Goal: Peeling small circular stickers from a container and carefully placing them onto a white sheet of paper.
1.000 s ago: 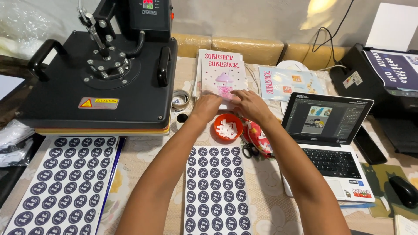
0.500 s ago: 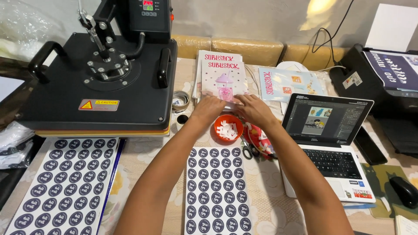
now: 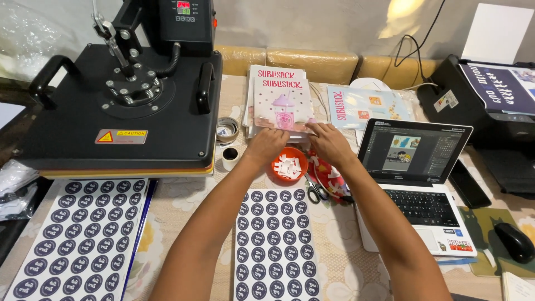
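Pink-lettered paper packs (image 3: 280, 103) lay stacked at twelve o'clock on the tabletop (image 3: 340, 223), and both bare hands had reached out to the stack's near edge. The left hand (image 3: 266, 146) rested knuckles-up against that edge, its fingers curled under so that I could not tell whether they gripped anything. The right hand (image 3: 330, 142) lay just beside it at one o'clock, fingers narrow and flat, their tips touching the lowest pack's corner. Directly beneath the two wrists sat a small orange bowl (image 3: 290, 165) filled with white paper scraps, and scissors (image 3: 317, 190) lay near it toward four o'clock. A sheet of dark round stickers (image 3: 276, 245) stretched between the forearms at six o'clock, with a larger sheet (image 3: 78, 234) at eight o'clock. A black heat press (image 3: 122, 106) filled ten o'clock, a roll of tape (image 3: 227, 129) near its right side. An open laptop (image 3: 415, 184) stood at three o'clock, a black printer (image 3: 490, 106) behind it and a mouse (image 3: 514, 242) at four.
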